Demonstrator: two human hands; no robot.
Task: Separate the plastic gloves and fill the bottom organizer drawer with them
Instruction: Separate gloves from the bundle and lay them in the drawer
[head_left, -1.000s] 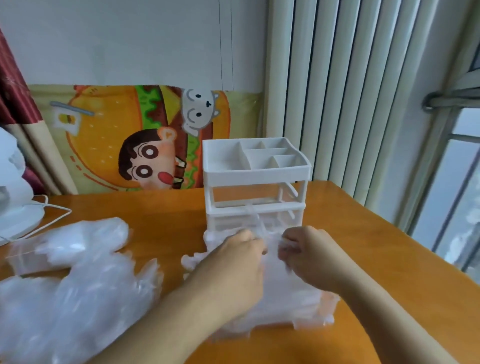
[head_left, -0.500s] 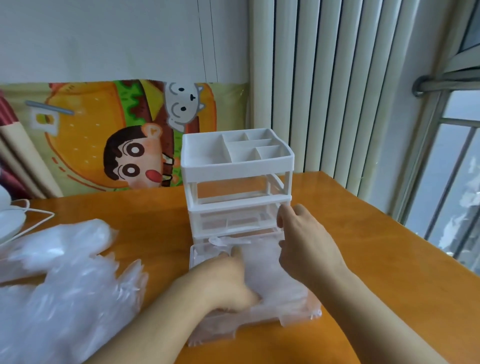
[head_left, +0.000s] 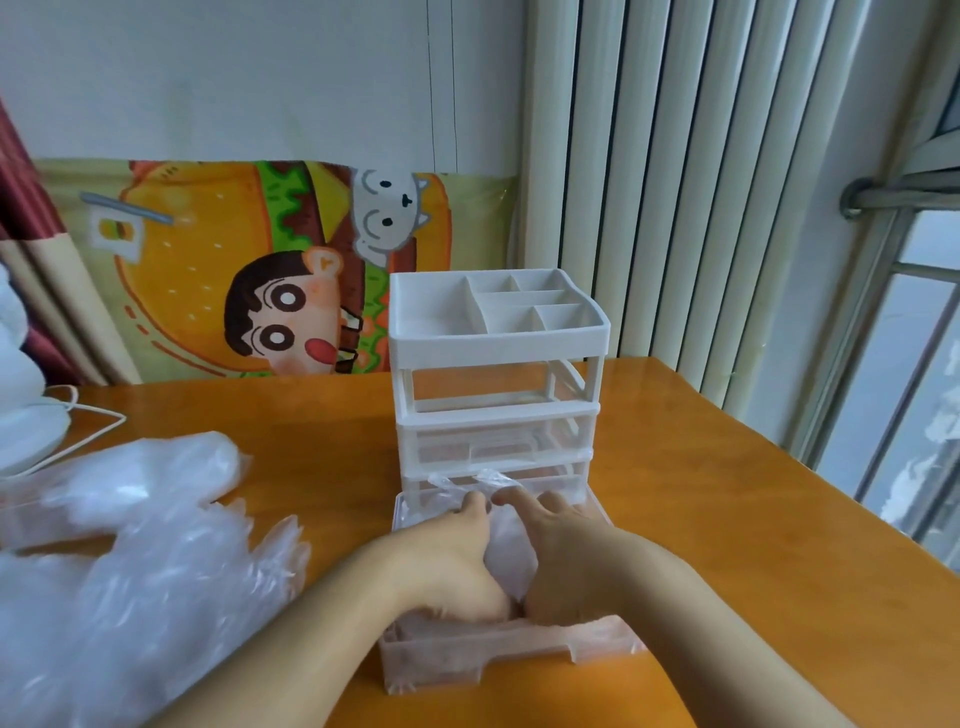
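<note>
A white organizer stands on the wooden table. Its clear bottom drawer is pulled out toward me. Thin plastic gloves lie crumpled inside it, with one tip sticking up at the drawer's back. My left hand and my right hand are side by side in the drawer, pressing flat on the gloves with fingers pointing toward the organizer. A loose pile of clear gloves spreads over the table to the left.
A white appliance base with a white cord sits at the far left. A cartoon burger poster leans against the wall behind. White vertical blinds and a window stand to the right.
Both hands moved from pinching a glove above the drawer down into it. They now lie flat together on the gloves. The camera view shifted slightly.
</note>
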